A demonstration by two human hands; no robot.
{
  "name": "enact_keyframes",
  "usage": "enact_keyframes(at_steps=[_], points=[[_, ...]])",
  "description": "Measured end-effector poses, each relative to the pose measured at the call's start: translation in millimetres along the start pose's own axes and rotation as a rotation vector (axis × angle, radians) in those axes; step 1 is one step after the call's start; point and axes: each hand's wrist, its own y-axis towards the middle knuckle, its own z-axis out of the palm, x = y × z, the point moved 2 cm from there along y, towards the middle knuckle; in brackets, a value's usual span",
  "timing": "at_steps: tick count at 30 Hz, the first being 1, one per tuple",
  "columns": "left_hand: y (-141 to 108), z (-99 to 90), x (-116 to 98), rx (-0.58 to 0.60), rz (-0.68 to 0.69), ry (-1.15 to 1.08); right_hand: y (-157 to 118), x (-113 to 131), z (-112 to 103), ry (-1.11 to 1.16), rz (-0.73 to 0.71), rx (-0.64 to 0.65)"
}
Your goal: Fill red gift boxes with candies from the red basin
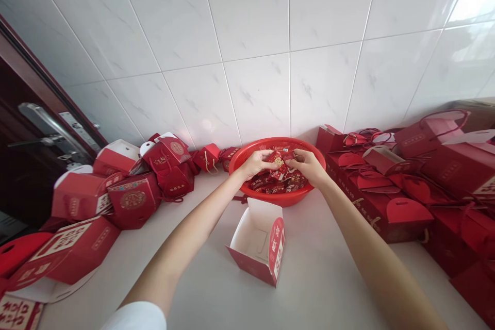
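A round red plastic basket [270,197] holds several small red and gold wrapped packets [296,181]. Over the basket, my left hand [258,163] has its fingers closed on a red packet [275,159]. My right hand [307,166] is at the basket's right side, thumb and fingers pinched together; what it holds, if anything, is too small to name. Between my forearms stands an open red and white box [257,247], its flaps up and its visible inside bare.
Red gift boxes [133,200] are heaped on the left of the white table [309,278], with more red boxes [386,211] piled on the right. Behind is a tiled wall [255,87]. A dark door with a metal handle [50,124] is at the far left.
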Motion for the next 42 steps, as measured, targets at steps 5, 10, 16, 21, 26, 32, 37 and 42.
enact_keyframes(at_steps=[5, 10, 16, 21, 26, 32, 37, 42], points=[[0, 1.6, -1, -0.015, 0.022, 0.000, -1, 2, 0, 0.001, 0.011, -0.007], [2, -2.2, 3, -0.076, 0.002, 0.028, -1, 2, 0, -0.023, 0.017, 0.013], [0, -1.3, 3, -0.042, -0.020, 0.039, 0, 1, 0, -0.042, 0.000, -0.021], [0, -1.1, 4, 0.002, -0.020, 0.027, -1, 3, 0, -0.067, 0.024, -0.014], [3, -2.7, 7, -0.005, 0.027, 0.051, -2, 4, 2, -0.021, 0.061, 0.018], [4, -3.5, 9, 0.010, 0.069, 0.109, -1, 2, 1, -0.043, 0.044, 0.027], [4, -4.0, 10, 0.033, 0.062, 0.126, 0, 1, 0, -0.081, 0.030, 0.018], [3, -2.8, 8, 0.057, 0.053, 0.122, 0, 1, 0, -0.096, 0.026, 0.033]])
